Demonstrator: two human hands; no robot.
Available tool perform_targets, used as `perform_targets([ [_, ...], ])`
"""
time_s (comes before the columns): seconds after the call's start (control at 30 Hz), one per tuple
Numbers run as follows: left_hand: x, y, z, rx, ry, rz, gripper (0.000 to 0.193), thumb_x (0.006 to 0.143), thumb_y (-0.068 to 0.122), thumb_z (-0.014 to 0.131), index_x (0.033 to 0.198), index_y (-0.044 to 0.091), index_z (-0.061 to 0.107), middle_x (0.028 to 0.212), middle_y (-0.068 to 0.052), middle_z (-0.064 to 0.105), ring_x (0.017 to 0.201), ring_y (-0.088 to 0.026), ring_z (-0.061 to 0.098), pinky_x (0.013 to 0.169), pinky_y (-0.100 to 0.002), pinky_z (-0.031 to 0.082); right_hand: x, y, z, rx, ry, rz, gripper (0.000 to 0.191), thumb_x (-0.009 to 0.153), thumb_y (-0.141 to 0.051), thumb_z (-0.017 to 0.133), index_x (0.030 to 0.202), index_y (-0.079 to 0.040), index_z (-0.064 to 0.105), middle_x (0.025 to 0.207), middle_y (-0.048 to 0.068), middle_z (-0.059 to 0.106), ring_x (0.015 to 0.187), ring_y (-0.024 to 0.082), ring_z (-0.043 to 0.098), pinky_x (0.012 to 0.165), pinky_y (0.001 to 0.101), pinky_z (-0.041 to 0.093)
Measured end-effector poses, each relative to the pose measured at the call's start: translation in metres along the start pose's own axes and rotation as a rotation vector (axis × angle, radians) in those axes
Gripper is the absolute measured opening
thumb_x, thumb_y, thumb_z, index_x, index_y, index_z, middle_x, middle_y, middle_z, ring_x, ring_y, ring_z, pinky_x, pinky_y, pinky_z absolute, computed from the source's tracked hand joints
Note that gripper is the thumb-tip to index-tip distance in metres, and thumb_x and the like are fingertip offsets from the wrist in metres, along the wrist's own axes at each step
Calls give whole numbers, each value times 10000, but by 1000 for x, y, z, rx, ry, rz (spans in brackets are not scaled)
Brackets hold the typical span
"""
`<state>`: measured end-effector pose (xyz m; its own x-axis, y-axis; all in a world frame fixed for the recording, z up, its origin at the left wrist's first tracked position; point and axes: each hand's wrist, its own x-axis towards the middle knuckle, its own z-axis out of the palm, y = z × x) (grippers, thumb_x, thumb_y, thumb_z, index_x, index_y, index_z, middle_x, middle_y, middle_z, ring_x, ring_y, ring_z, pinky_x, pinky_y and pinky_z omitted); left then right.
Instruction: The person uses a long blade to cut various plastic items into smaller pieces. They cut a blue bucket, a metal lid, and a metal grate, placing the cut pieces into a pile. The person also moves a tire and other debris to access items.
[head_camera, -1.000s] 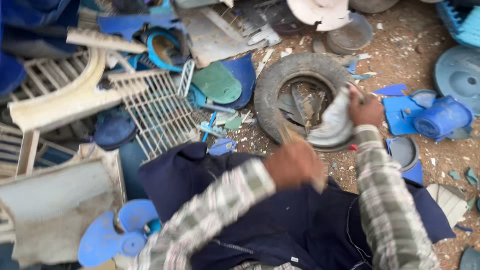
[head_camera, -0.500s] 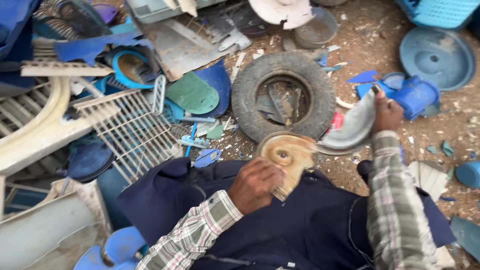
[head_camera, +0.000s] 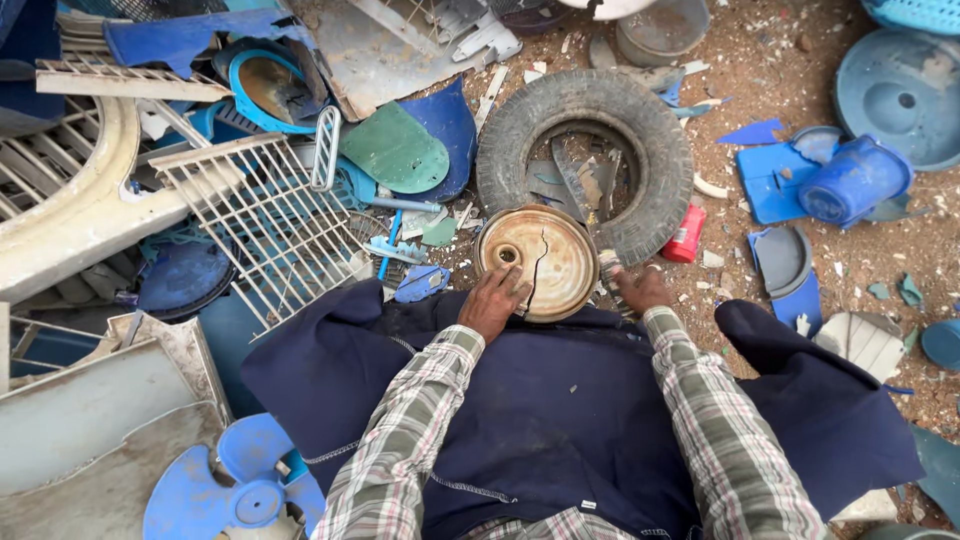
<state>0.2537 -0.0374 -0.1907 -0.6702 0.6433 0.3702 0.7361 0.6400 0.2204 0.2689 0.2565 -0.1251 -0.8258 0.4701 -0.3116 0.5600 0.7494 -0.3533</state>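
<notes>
A round, cracked, dirty cream plastic disc (head_camera: 540, 260) lies flat on the ground in front of a dark blue cloth (head_camera: 560, 420) spread over my lap. My left hand (head_camera: 493, 300) rests on the disc's near left rim. My right hand (head_camera: 638, 288) grips the disc's right edge, fingers curled. Both sleeves are plaid. Just beyond the disc lies an old black tyre (head_camera: 585, 160) with plastic shards inside it.
Broken plastic scrap surrounds me: a white wire grille (head_camera: 260, 215), a green lid (head_camera: 395, 150), a blue fan blade (head_camera: 235, 490), a red can (head_camera: 685, 235), a blue bucket (head_camera: 855, 180), a blue basin (head_camera: 900, 90), grey panels (head_camera: 90, 420) at left. Ground is reddish dirt.
The disc was held tilted in the left hand; now it lies flat with both hands on its edges. The right hand left the pale piece near the tyre and came to the disc.
</notes>
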Motion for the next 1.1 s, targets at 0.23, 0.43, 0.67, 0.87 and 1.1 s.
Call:
perform_targets([
  [0.23, -14, 2, 17, 20, -110, 32, 316, 939, 116, 576, 1225, 128, 709, 1472, -101, 589, 1334, -252, 529, 1105, -395, 429, -5, -4, -6, 695, -350, 210, 636, 897, -135, 766, 1405, -6, 406, 954, 254, 716, 646, 276, 638, 543, 403, 516],
  [0.43, -23, 14, 35, -10, -139, 54, 377, 940, 109, 565, 1298, 126, 684, 1468, -67, 597, 1324, -244, 542, 1093, -383, 429, -77, 30, -4, 664, 21, -97, 280, 930, -16, 606, 1175, 15, 473, 895, 181, 708, 601, 205, 693, 504, 331, 595],
  [0.67, -28, 15, 56, 13, -141, 98, 373, 938, 132, 568, 1295, 88, 665, 1461, -122, 592, 1324, -310, 562, 1068, -423, 461, -167, 22, 47, 462, 166, -368, 391, 969, -159, 614, 1312, 4, 526, 830, 120, 693, 662, 176, 657, 587, 293, 522],
  [0.87, -33, 9, 65, 76, -159, 118, 372, 951, 117, 561, 1309, 55, 642, 1455, -137, 610, 1336, -312, 578, 1083, -413, 470, -186, 9, 38, 918, 371, -515, 398, 1081, -325, 524, 1256, 26, 453, 819, 110, 613, 632, 177, 585, 560, 314, 484],
  [1.1, -34, 10, 64, 62, -74, 153, 385, 974, 84, 558, 1347, 36, 642, 1463, -154, 591, 1343, -299, 575, 1132, -411, 458, -147, 22, 131, 104, 20, -88, 351, 1033, -405, 581, 1031, -56, 542, 878, 263, 694, 843, 479, 666, 728, 534, 522],
])
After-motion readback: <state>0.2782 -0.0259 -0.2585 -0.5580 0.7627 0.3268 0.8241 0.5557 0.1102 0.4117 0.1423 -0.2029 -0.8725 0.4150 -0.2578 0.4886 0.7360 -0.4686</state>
